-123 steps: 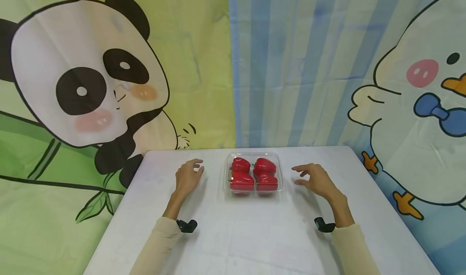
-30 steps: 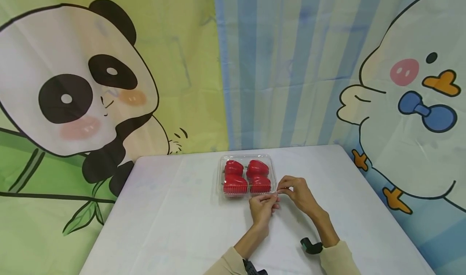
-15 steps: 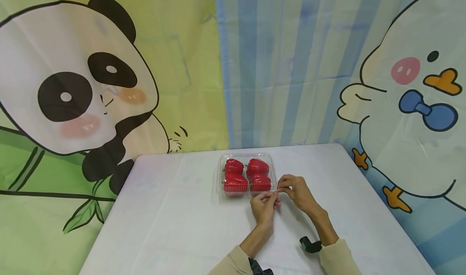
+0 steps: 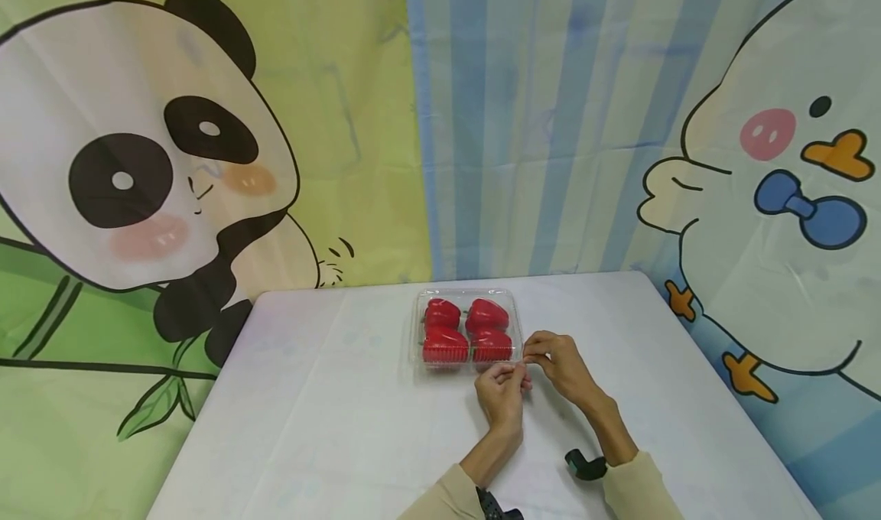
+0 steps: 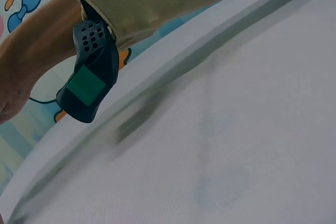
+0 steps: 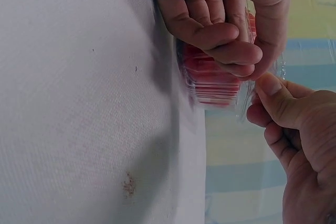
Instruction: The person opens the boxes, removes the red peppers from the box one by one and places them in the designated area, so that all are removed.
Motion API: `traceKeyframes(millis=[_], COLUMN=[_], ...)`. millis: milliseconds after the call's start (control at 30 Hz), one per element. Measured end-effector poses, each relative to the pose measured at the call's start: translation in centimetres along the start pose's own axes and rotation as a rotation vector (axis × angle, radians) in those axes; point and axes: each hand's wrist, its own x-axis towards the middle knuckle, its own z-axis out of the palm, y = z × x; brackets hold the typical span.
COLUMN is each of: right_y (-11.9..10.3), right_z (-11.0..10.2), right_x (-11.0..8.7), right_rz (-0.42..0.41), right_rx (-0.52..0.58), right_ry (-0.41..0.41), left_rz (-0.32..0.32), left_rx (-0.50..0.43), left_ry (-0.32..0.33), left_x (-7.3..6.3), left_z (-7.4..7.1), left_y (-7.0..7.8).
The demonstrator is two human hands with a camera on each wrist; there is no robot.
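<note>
A clear plastic clamshell box (image 4: 468, 293) with several red bell peppers (image 4: 487, 317) inside stands on the white table, its lid down. At its front right corner my left hand (image 4: 499, 394) pinches the rim from the near side. Close beside it, my right hand (image 4: 560, 365) pinches the same corner from the right. The right wrist view has the thumb and fingertips of the left hand (image 6: 210, 11) and right hand (image 6: 310, 129) meeting at the box edge (image 6: 245, 98). Only the right forearm (image 5: 37, 45) and part of that hand appear in the left wrist view.
White cloth covers the table (image 4: 330, 428). Behind it hangs a printed curtain (image 4: 358, 122) with a panda and a white duck. A black wrist camera (image 4: 586, 465) sits on the right wrist, another (image 4: 497, 506) on the left.
Both hands started apart on either side of the box, then came together at its front right corner. Over the last second the left wrist has shifted slightly right; the right hand stays put.
</note>
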Motion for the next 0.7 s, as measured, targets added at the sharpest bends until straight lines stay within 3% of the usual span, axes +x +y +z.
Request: traceKeyframes(millis=[700], right_y=[-0.95], right_z=[0.84], right_x=[-0.13], right_rz=[0.038], right_rx=[-0.057], right_ry=[0.090], left_rz=[0.023], left_rx=[-0.023], left_ry=[0.076], left_x=[0.10], left_z=[0.67], left_y=[-0.40])
